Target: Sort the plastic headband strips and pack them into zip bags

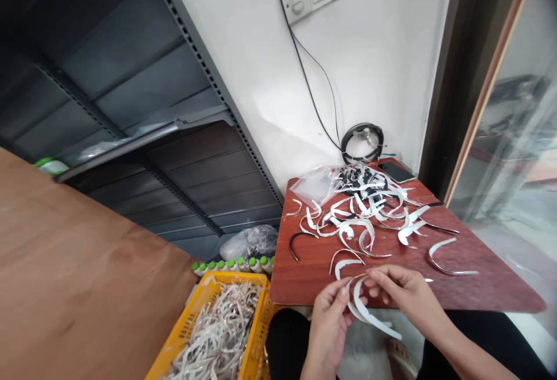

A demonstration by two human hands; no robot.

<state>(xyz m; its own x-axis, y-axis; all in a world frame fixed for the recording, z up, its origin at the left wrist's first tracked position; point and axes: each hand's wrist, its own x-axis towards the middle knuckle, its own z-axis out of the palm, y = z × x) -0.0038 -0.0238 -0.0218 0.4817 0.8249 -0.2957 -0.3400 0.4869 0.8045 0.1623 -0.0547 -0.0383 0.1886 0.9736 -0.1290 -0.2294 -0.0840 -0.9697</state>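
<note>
Pinching a curved white strip (364,308), the left grip (329,328) and right grip (404,294) are both closed on it, fingers together, its free end poking out below the right grip; a steady hold close to the bend should stop the springy strip from twisting; just beyond the grips runs the near edge of the red-brown table (300,287), strewn with loose white strips (361,217) and a black curved strip (292,246); left of the grips sits a yellow plastic crate (235,278) packed with pale strips; below the table edge, the gap above the dark trousers (287,339) gives the free end room to swing.
</note>
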